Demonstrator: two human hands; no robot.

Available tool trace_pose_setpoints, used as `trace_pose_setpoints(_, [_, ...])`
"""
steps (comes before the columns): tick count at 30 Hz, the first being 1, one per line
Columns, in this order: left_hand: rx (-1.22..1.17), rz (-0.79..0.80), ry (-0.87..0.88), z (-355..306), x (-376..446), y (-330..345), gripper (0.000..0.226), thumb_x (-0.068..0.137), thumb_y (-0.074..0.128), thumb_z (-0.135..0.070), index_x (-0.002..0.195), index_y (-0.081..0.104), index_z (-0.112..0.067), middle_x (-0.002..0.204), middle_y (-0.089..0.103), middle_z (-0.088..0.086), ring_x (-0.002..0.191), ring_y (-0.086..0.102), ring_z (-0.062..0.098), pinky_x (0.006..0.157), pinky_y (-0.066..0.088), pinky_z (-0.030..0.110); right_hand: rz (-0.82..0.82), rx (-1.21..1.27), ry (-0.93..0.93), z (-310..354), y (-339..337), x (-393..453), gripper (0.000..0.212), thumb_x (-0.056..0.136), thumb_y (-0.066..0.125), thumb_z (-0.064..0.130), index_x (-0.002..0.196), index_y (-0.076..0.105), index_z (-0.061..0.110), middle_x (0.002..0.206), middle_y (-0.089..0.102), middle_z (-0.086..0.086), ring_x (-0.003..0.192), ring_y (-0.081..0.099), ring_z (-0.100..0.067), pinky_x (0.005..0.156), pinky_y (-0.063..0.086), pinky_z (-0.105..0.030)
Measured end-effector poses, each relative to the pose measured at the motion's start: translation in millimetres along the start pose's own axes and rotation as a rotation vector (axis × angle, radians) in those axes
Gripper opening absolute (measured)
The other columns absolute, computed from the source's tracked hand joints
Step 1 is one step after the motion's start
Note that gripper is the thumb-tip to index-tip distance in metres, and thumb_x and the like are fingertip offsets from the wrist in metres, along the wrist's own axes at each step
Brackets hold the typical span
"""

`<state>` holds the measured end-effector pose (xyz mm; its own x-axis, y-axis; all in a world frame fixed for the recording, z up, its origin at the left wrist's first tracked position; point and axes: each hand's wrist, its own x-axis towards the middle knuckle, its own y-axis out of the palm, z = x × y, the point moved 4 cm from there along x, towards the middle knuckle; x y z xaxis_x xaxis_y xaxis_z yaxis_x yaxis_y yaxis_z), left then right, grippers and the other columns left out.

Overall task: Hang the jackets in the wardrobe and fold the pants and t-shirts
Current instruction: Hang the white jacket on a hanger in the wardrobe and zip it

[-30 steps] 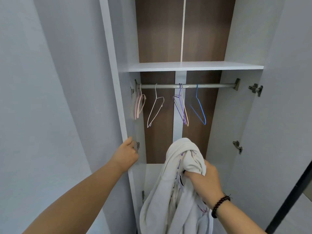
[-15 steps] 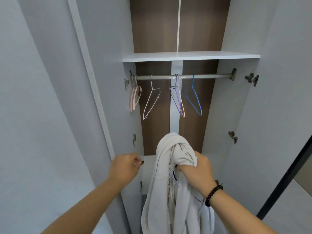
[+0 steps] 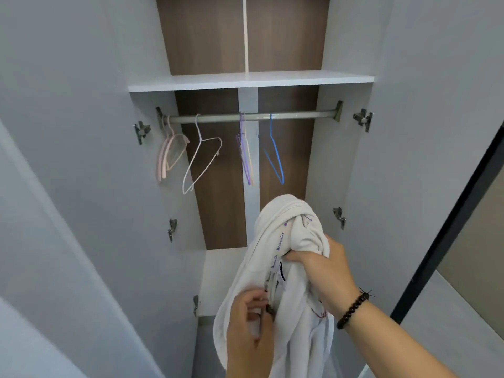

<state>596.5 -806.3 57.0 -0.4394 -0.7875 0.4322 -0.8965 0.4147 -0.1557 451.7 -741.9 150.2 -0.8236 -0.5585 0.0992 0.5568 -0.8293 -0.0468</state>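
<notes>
A white jacket (image 3: 289, 241) with purple lettering hangs bunched from my right hand (image 3: 321, 271), which grips it near the top in front of the open wardrobe. My left hand (image 3: 251, 326) touches the jacket's lower front, fingers pinching at a dark zipper part. Above, a metal rail (image 3: 253, 116) carries empty hangers: pink hangers (image 3: 169, 154) at the left, a white wire hanger (image 3: 201, 156), a purple and cream pair (image 3: 245, 151) and a blue hanger (image 3: 275, 154).
A white shelf (image 3: 251, 80) runs above the rail. The left wardrobe door (image 3: 68, 186) and the right wardrobe door (image 3: 425, 159) stand open on both sides. A dark vertical frame (image 3: 450, 227) stands at the right.
My left hand has left the left door's edge and moved right and down onto the jacket. The left door has swung wider open. The jacket stays in my right hand.
</notes>
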Motion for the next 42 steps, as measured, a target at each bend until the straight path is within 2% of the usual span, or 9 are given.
trace_pose_setpoints(5, [-0.006, -0.151, -0.01, -4, 22, 62, 0.061, 0.068, 0.067, -0.034, 0.118, 0.044, -0.061, 0.114, 0.057, -0.007, 0.099, 0.058, 0.008, 0.09, 0.049, 0.029, 0.191, -0.09, -0.137, -1, -47, 22, 0.04, 0.07, 0.078, -0.005, 0.088, 0.065, 0.028, 0.085, 0.071, 0.013, 0.083, 0.065, 0.004, 0.072, 0.05, -0.013])
trace_pose_setpoints(8, [-0.034, -0.065, -0.16, 7, 21, 90, 0.061, 0.08, 0.072, -0.009, 0.119, 0.041, -0.045, 0.123, 0.05, -0.017, 0.114, 0.049, -0.005, 0.1, 0.041, 0.023, 0.195, -0.059, -0.105, -9, -67, 27, 0.036, 0.067, 0.082, 0.001, 0.087, 0.065, 0.026, 0.082, 0.071, 0.012, 0.079, 0.065, 0.006, 0.069, 0.049, -0.01])
trace_pose_setpoints(15, [0.005, 0.232, -0.276, 23, 52, 140, 0.02, 0.095, 0.054, -0.005, 0.089, 0.059, -0.024, 0.076, 0.062, -0.02, 0.071, 0.056, 0.0, 0.067, 0.042, 0.011, 0.134, 0.138, 0.042, -22, -121, 57, 0.032, 0.068, 0.08, 0.01, 0.097, 0.07, 0.019, 0.093, 0.075, 0.004, 0.088, 0.07, -0.01, 0.072, 0.056, -0.023])
trace_pose_setpoints(18, [-0.05, 0.342, -0.31, 16, 79, 147, 0.022, 0.093, 0.059, -0.009, 0.074, 0.049, -0.008, 0.058, 0.043, -0.008, 0.056, 0.034, 0.009, 0.05, 0.03, 0.015, 0.007, -0.192, -0.116, -22, -141, 71, 0.024, 0.079, 0.075, 0.01, 0.084, 0.063, 0.029, 0.076, 0.07, 0.011, 0.076, 0.064, 0.007, 0.068, 0.049, -0.012])
trace_pose_setpoints(25, [-0.202, 0.431, -0.297, -19, 168, 136, 0.048, 0.073, 0.082, -0.02, 0.061, 0.036, -0.014, 0.058, 0.028, -0.002, 0.052, 0.023, 0.008, 0.045, 0.018, 0.019, -0.128, -0.747, -0.2, -34, -152, 112, 0.022, 0.077, 0.075, 0.036, 0.078, 0.054, 0.028, 0.069, 0.059, 0.01, 0.065, 0.054, 0.001, 0.063, 0.039, -0.005])
trace_pose_setpoints(30, [-0.276, 0.5, -0.255, -42, 232, 139, 0.048, 0.07, 0.083, -0.008, 0.061, 0.036, -0.012, 0.048, 0.034, -0.01, 0.047, 0.025, 0.006, 0.044, 0.019, 0.018, -0.188, -1.038, -0.226, -33, -130, 141, 0.053, 0.077, 0.072, 0.047, 0.117, 0.05, 0.021, 0.101, 0.058, 0.006, 0.093, 0.06, -0.018, 0.069, 0.044, -0.024])
trace_pose_setpoints(34, [-0.257, 0.635, -0.109, -61, 270, 144, 0.044, 0.069, 0.085, -0.009, 0.061, 0.042, -0.012, 0.055, 0.039, 0.004, 0.051, 0.03, 0.012, 0.045, 0.024, 0.023, 0.093, -0.823, -0.513, -9, -62, 167, 0.08, 0.076, 0.07, 0.038, 0.144, 0.029, 0.029, 0.142, 0.034, 0.014, 0.133, 0.032, 0.0, 0.108, 0.026, -0.017])
trace_pose_setpoints(38, [-0.137, 0.739, 0.056, -51, 295, 137, 0.05, 0.062, 0.09, -0.02, 0.059, 0.039, -0.015, 0.053, 0.041, 0.006, 0.05, 0.031, 0.013, 0.043, 0.024, 0.019, 0.172, -0.549, -0.377, -21, -15, 205, 0.024, 0.084, 0.062, 0.017, 0.094, 0.06, 0.039, 0.083, 0.064, 0.025, 0.073, 0.059, 0.002, 0.066, 0.042, -0.013])
trace_pose_setpoints(42, [0.306, 0.618, 0.075, 12, 329, 95, 0.047, 0.055, 0.091, -0.031, 0.063, 0.045, -0.023, 0.05, 0.044, -0.011, 0.048, 0.033, 0.007, 0.047, 0.026, 0.02, 0.037, -0.266, -0.366, -18, 3, 228, 0.018, 0.08, 0.059, 0.003, 0.082, 0.067, 0.019, 0.078, 0.068, 0.013, 0.071, 0.059, 0.003, 0.064, 0.043, -0.012])
